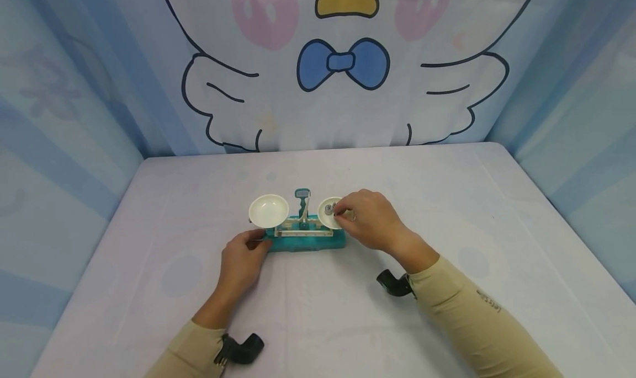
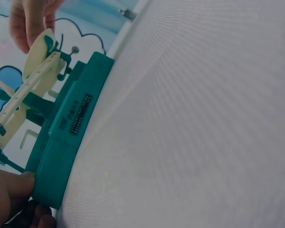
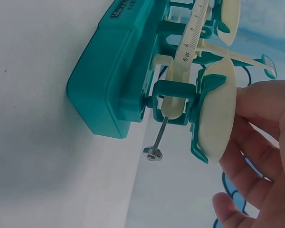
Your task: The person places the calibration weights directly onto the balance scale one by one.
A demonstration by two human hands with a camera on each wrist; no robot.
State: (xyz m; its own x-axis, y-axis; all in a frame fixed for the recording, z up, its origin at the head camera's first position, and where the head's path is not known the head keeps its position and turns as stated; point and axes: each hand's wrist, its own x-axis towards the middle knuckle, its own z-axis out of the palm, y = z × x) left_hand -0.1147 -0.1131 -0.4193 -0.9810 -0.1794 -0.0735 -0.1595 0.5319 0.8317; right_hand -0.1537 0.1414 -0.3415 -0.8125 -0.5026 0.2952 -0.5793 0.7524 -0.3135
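Observation:
A teal balance scale (image 1: 305, 242) with two cream pans stands on the table. My left hand (image 1: 243, 261) grips the left end of its base, thumb on top and fingers curled around the end, as the left wrist view shows. The left pan (image 1: 269, 211) holds nothing. In the right pan (image 1: 324, 219) sits a small metal weight (image 1: 328, 209). My right hand (image 1: 370, 221) reaches over that pan, thumb and fingertips pinched together at a second small metal weight, mostly hidden by the fingers. From the right wrist, the pan (image 3: 218, 111) covers the fingertips.
A printed cloth covers the table (image 1: 318, 323). Curtains hang along the back and both sides. A black wrist camera (image 1: 242, 349) sits at the left cuff, another camera (image 1: 394, 283) at the right. A metal adjusting screw (image 3: 153, 153) sticks out from the beam's right end.

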